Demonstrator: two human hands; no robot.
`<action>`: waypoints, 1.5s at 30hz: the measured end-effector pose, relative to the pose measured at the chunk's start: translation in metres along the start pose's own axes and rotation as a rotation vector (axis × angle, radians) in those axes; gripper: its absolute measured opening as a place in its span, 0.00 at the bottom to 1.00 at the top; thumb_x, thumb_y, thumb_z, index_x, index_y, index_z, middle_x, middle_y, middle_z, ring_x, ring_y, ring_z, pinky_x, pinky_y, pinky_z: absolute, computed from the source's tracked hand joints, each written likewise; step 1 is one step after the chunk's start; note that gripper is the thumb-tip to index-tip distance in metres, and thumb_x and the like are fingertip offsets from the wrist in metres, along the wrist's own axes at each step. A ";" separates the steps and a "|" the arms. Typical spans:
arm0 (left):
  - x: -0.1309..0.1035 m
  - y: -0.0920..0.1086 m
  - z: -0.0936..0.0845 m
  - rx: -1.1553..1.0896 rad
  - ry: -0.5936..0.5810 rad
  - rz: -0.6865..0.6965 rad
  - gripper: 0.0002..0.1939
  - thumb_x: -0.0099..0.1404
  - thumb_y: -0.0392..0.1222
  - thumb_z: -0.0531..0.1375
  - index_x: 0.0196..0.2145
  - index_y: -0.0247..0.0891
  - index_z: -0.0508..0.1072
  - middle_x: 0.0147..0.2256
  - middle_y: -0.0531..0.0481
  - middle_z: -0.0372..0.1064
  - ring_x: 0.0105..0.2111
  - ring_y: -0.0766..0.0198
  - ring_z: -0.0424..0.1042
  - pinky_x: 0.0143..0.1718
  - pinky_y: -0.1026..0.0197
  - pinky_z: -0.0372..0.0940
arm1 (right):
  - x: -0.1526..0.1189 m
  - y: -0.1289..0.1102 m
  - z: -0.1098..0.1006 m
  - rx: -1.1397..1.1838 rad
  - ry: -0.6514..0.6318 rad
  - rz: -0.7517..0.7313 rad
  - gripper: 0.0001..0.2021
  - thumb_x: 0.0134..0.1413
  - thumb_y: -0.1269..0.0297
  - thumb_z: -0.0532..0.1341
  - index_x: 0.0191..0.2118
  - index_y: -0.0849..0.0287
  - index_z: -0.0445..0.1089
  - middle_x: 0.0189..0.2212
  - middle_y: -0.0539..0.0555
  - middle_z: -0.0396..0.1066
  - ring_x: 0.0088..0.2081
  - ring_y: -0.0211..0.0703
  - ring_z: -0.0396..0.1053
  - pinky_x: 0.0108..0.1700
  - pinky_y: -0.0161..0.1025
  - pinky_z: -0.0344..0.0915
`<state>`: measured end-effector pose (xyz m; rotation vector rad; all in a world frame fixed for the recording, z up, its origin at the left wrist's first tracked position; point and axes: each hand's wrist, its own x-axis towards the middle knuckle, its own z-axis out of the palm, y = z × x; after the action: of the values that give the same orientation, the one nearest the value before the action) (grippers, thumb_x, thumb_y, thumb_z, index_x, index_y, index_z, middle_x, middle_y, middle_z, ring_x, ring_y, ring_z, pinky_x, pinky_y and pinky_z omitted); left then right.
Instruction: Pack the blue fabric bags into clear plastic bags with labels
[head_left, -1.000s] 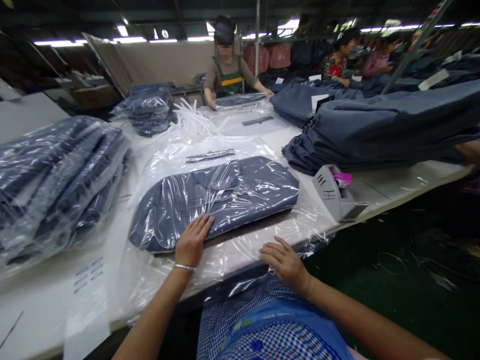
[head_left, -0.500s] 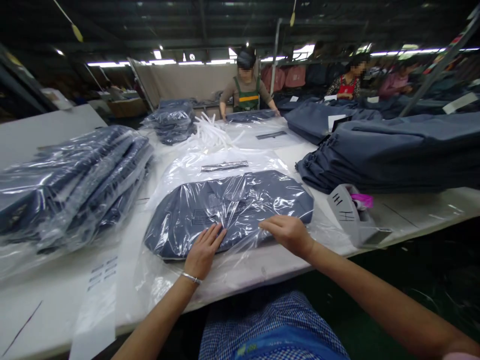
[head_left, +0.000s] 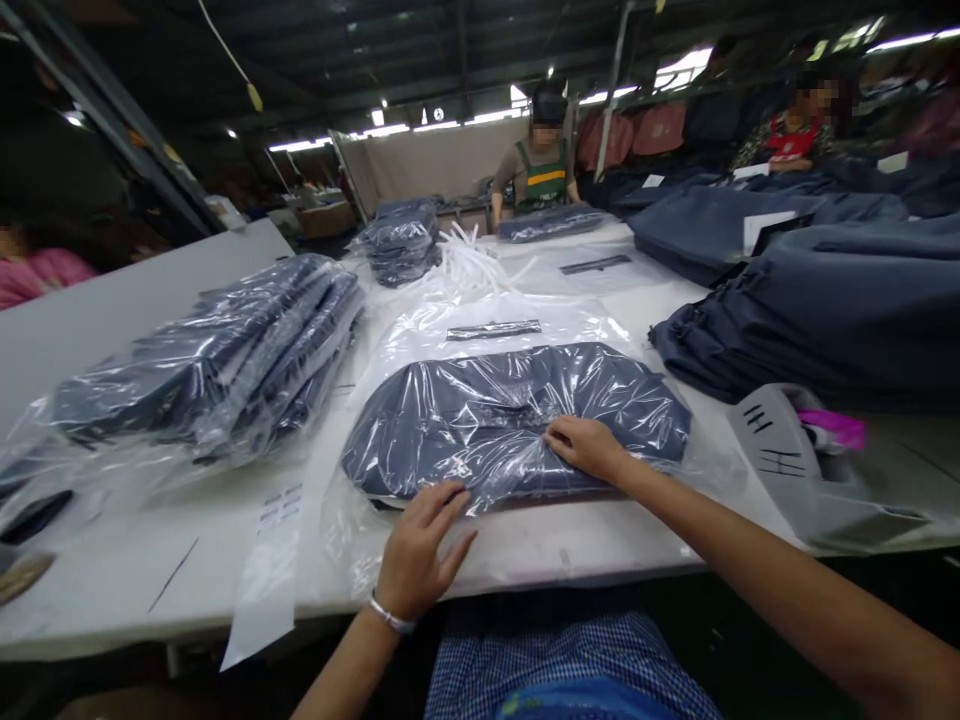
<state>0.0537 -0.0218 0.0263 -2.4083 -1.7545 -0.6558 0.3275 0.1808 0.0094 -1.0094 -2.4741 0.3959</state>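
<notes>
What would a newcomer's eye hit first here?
Probably the glossy, plastic-wrapped dark blue bag at the table's near edge, with the right hand on its film and the left hand at its near edge. Then the bright pink item in the grey bin to the right, and the tangle of white strips beyond the bag.

The dark ceiling (head_left: 420,40) is broken by white strip lights (head_left: 300,146); sharp glints are thrown off the clear plastic (head_left: 517,420). Deep shadow is held beneath the table (head_left: 525,550), distant detail is softened, outer edges are stretched.
</notes>
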 end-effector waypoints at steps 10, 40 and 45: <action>-0.083 -0.020 -0.009 0.339 0.130 -0.299 0.21 0.68 0.30 0.53 0.56 0.44 0.68 0.48 0.45 0.73 0.47 0.57 0.72 0.50 0.54 0.68 | -0.002 0.005 0.005 -0.040 0.013 -0.012 0.12 0.62 0.58 0.53 0.34 0.55 0.69 0.30 0.51 0.72 0.28 0.40 0.66 0.32 0.36 0.56; 0.041 -0.188 -0.057 -0.239 -0.355 -0.593 0.26 0.61 0.64 0.54 0.22 0.38 0.68 0.17 0.56 0.64 0.16 0.68 0.60 0.19 0.65 0.52 | 0.008 0.012 0.011 0.009 0.034 0.169 0.16 0.61 0.50 0.55 0.29 0.53 0.70 0.24 0.50 0.73 0.26 0.43 0.69 0.30 0.37 0.56; 0.053 -0.202 -0.072 -0.171 -0.339 -0.492 0.25 0.59 0.64 0.57 0.22 0.37 0.71 0.19 0.56 0.65 0.23 0.67 0.62 0.27 0.65 0.54 | 0.010 0.012 0.012 -0.008 0.012 0.195 0.17 0.60 0.50 0.54 0.28 0.54 0.69 0.23 0.50 0.71 0.25 0.43 0.68 0.28 0.36 0.54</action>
<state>-0.1411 0.0703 0.0761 -2.3034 -2.5733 -0.4685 0.3223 0.1948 -0.0031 -1.2573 -2.3758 0.4395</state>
